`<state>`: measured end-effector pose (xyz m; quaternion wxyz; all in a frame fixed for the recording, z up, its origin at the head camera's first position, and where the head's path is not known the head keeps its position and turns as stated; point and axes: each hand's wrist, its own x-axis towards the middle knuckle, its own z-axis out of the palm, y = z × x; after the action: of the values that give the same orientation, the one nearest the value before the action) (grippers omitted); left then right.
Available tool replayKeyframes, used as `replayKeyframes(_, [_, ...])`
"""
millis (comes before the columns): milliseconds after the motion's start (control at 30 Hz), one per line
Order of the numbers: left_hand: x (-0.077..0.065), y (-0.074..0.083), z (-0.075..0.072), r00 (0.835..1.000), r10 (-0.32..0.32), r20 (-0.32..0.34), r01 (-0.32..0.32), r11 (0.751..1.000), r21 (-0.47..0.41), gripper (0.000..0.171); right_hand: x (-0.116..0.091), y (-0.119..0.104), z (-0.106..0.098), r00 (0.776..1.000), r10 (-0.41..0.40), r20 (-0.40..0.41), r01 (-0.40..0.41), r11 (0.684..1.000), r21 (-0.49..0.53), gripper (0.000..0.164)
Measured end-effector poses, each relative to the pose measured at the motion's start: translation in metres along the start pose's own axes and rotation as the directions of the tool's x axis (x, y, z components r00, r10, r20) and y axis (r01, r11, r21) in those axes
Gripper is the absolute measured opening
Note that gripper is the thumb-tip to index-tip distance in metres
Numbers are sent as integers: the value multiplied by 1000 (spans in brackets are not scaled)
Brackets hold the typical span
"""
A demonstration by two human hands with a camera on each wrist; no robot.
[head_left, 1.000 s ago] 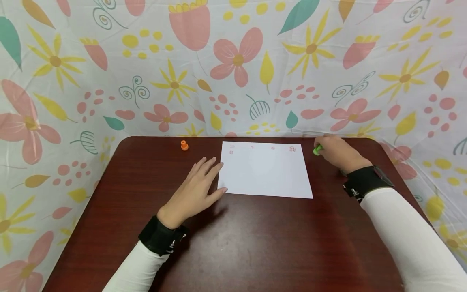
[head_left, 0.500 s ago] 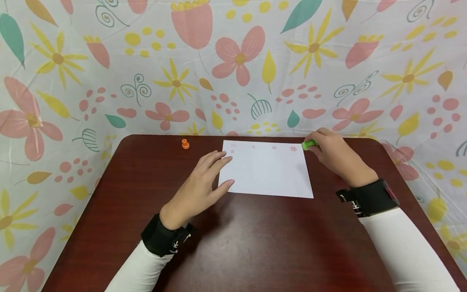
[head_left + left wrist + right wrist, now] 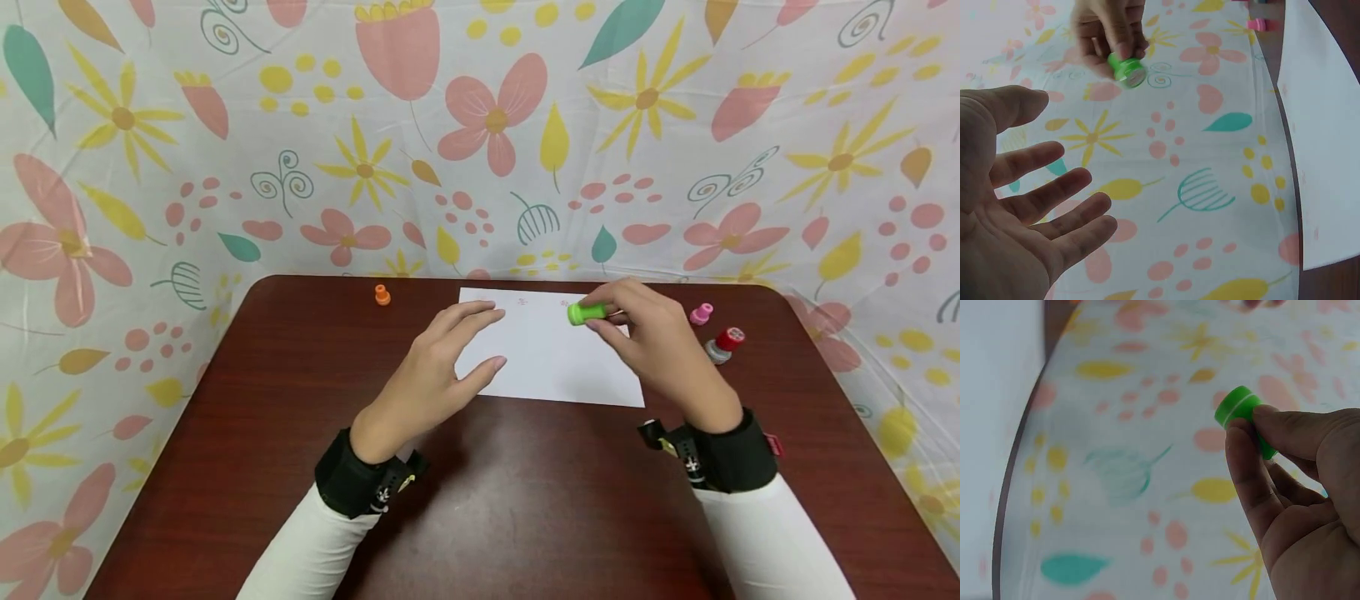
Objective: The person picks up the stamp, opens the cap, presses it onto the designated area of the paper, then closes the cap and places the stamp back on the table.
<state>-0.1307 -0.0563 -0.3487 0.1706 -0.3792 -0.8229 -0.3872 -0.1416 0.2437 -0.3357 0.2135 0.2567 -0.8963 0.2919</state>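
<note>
My right hand (image 3: 652,337) pinches a small green stamp (image 3: 585,314) between thumb and fingers, held on its side above the upper right of a white sheet of paper (image 3: 555,375). In the left wrist view the stamp's round flat end (image 3: 1135,77) faces the camera. The right wrist view shows thumb and fingers closed round the stamp's narrower part (image 3: 1266,449). Over the paper's left edge hovers my left hand (image 3: 431,371), fingers spread and holding nothing. Small red prints (image 3: 522,302) line the paper's top; both hands cover some of them.
An orange stamp (image 3: 382,295) stands on the dark wooden table (image 3: 315,358), left of the paper. To the right stand a pink stamp (image 3: 701,314) and a small bottle with a red cap (image 3: 725,344). A flower-patterned cloth (image 3: 487,200) hangs behind the table.
From the table's right side, my right hand has carried the green stamp left over the paper. The pink stamp and bottle have come into view. My left hand has shifted right.
</note>
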Motion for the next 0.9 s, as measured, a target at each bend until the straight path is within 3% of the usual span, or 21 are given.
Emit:
replayKeyframes(233, [7, 4, 14, 995, 42, -95, -54, 991, -121, 47, -6, -26, 14, 996, 15, -85, 0, 984, 180, 35])
replayKeyframes(400, [10, 8, 24, 994, -4, -113, -26, 965, -261, 44, -10, -35, 22, 991, 38, -126, 0, 957, 290, 36])
replayKeyframes(500, [11, 11, 30, 990, -66, -124, 9, 912, -410, 43, -10, -41, 24, 990, 51, -134, 2, 930, 368, 36])
replayKeyframes(633, [13, 16, 35, 980, -138, -143, 25, 802, -597, 41, -10, -47, 28, 991, 61, -117, 0, 888, 460, 35])
replayKeyframes(700, [14, 19, 37, 976, -158, -149, 24, 761, -648, 39, -10, -50, 30, 993, 60, -106, 1, 868, 497, 35])
replayKeyframes(800, [13, 20, 39, 971, -181, -158, 25, 730, -683, 36, -11, -51, 32, 994, 58, -92, 0, 847, 531, 36])
replayKeyframes(900, [13, 20, 40, 965, -203, -164, 36, 725, -688, 32, -11, -52, 34, 995, 55, -81, -2, 838, 545, 37])
